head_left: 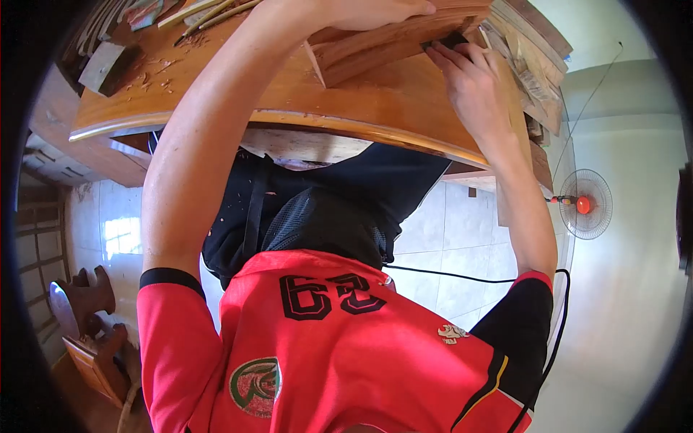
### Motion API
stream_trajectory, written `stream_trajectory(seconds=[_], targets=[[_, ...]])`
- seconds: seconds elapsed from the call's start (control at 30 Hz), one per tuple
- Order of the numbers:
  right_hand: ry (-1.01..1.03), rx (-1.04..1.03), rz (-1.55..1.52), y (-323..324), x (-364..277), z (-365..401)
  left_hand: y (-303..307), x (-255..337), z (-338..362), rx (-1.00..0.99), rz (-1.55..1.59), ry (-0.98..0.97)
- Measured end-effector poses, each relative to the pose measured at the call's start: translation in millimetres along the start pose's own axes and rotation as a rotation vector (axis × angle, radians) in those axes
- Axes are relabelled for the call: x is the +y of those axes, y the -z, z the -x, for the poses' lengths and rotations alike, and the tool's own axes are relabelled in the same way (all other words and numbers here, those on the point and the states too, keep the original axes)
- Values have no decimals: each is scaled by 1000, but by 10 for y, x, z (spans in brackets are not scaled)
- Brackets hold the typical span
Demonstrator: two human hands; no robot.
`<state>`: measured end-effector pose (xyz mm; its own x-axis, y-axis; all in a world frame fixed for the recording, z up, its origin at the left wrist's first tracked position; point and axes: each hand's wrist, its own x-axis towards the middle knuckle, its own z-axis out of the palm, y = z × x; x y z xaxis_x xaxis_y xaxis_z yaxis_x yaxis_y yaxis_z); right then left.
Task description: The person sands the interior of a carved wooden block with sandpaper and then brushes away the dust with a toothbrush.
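A reddish-brown wooden board (375,47) with a carved, wavy face stands on its edge on the table, at the top of the head view. My left hand (361,13) lies over its upper edge and grips it; part of the hand is cut off by the frame. Near the board's right end, my right hand (469,72) pinches a small flat black piece (449,41), pressed against the wood. The fingers partly cover that piece, and I cannot make out its exact kind.
The table (289,90) has a rounded front edge. Wood shavings (155,76), thin sticks (209,16) and a wooden block (107,66) are at the left. Stacked wood pieces (530,65) line the right. A fan (585,204) stands beyond; a black cable (462,276) crosses near my right arm.
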<state>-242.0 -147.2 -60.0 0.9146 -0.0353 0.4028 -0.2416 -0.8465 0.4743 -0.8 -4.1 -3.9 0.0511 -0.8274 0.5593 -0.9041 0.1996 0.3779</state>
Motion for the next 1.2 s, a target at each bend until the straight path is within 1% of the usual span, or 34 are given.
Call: stream_trajectory(seconds=[0.1, 0.17, 0.2, 0.27, 0.3, 0.43, 0.5, 0.57, 0.6, 0.67, 0.77, 0.8, 0.87, 0.9, 0.97, 1.07, 1.17, 1.2], targets=[[-53, 4, -22, 41, 58, -22, -22, -23, 16, 36, 8, -8], [-78, 21, -10, 59, -59, -125, -43, -80, 49, 59, -5, 38], [-53, 14, -22, 37, -136, -126, -30, -76, 62, 74, -9, 60], [-11, 15, -23, -30, -224, -122, 38, -52, 51, 22, -16, 44], [-26, 6, -29, -36, -198, -97, 43, -22, 38, -12, -10, 29], [-64, 8, -27, 64, -71, -125, 14, -67, 65, 29, -25, 18], [-29, 23, -19, 34, -132, -217, 37, -85, 114, 81, -31, 25], [26, 18, 15, -18, -222, -212, 82, -38, 94, 10, -36, 47], [-6, 18, -46, -38, -206, -182, 100, -15, 61, -23, -39, 48], [-66, 13, -173, -79, -147, -126, 3, -63, 40, -2, -33, 33], [-74, 22, -73, 75, -17, -218, -64, -145, 31, 55, -25, 25], [-76, -18, -77, 80, -80, -242, -32, -131, 67, 81, -22, 33], [-85, -87, -65, 121, -192, -298, 68, -82, 89, 23, -2, 48], [-68, -42, -100, 65, -182, -284, 108, -45, 89, -5, 10, 49], [-42, 38, -162, -71, -144, -189, 37, -70, 73, 16, -18, 27], [-144, 5, -96, 96, -92, -230, 26, -104, 85, 75, -13, 9], [-77, 17, 44, 99, -166, -271, 37, -71, 181, 108, -9, 14], [-55, 7, 29, 117, -205, -286, 56, -60, 180, 121, -15, 11]])
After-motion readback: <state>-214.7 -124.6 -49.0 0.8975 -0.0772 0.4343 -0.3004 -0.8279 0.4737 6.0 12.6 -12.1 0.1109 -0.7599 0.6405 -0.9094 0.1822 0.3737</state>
